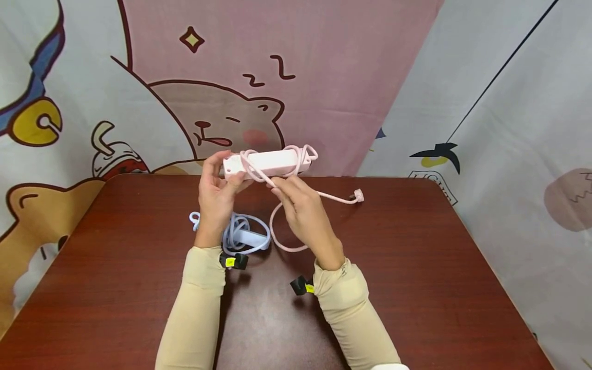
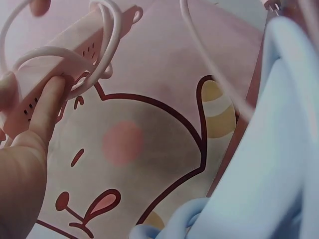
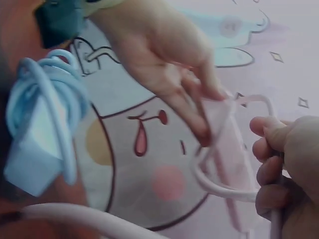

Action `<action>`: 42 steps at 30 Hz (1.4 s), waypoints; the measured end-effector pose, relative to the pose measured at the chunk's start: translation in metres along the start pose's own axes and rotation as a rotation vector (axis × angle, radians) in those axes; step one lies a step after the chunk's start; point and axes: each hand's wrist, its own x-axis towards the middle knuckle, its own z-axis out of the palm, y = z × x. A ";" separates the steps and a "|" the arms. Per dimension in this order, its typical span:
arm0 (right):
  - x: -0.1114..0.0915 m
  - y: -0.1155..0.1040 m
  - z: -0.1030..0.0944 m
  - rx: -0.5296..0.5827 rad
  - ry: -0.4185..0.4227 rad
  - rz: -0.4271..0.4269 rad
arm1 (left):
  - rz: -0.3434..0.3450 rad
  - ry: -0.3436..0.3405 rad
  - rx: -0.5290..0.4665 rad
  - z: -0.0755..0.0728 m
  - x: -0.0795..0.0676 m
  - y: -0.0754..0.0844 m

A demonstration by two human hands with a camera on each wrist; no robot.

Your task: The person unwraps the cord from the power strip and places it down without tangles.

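A pink power strip (image 1: pixel 279 160) is held up above the table's far edge, its own pink cord (image 1: pixel 256 172) looped loosely around it. My left hand (image 1: pixel 216 195) grips the strip's left end between thumb and fingers. In the left wrist view, a finger of it lies along the strip's socket side. Just below the strip, my right hand (image 1: pixel 302 216) pinches the cord; the right wrist view shows its fingers (image 3: pixel 271 164) curled on it. The cord's free length trails behind that hand to a plug (image 1: pixel 358 196) on the right.
On the brown table (image 1: pixel 416 267), a light-blue power strip (image 1: pixel 250 238) lies with its blue cord (image 1: pixel 237 228) coiled over it, close by my left wrist. Behind the table hangs a cartoon-printed cloth (image 1: pixel 333 77). Both wrists wear small black cameras (image 1: pixel 300 285).
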 end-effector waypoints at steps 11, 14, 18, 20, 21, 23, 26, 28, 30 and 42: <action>0.003 0.011 -0.042 -0.085 0.088 -0.003 | -0.020 -0.072 0.035 0.000 -0.001 0.001; 0.002 0.015 -0.050 -0.112 0.132 0.012 | -0.023 -0.086 0.038 -0.001 -0.002 0.002; 0.001 0.023 -0.062 -0.136 0.209 0.056 | -0.031 -0.111 0.038 -0.003 -0.002 0.003; 0.000 0.028 -0.067 -0.137 0.241 0.077 | -0.042 -0.130 0.044 -0.004 -0.003 0.005; 0.000 0.030 -0.069 -0.135 0.255 0.087 | -0.049 -0.137 0.044 -0.004 -0.003 0.005; -0.001 0.034 -0.071 -0.131 0.278 0.102 | -0.057 -0.152 0.043 -0.005 -0.003 0.006; -0.003 0.041 -0.075 -0.133 0.285 0.126 | -0.068 -0.176 0.032 -0.006 -0.004 0.006; -0.004 0.047 -0.076 -0.135 0.291 0.156 | -0.069 -0.192 0.009 -0.008 -0.004 0.006; -0.006 0.051 -0.077 -0.136 0.285 0.191 | -0.067 -0.208 -0.021 -0.009 -0.004 0.006; -0.017 0.066 -0.084 -0.170 0.128 0.302 | -0.020 -0.189 -0.211 -0.015 -0.002 0.012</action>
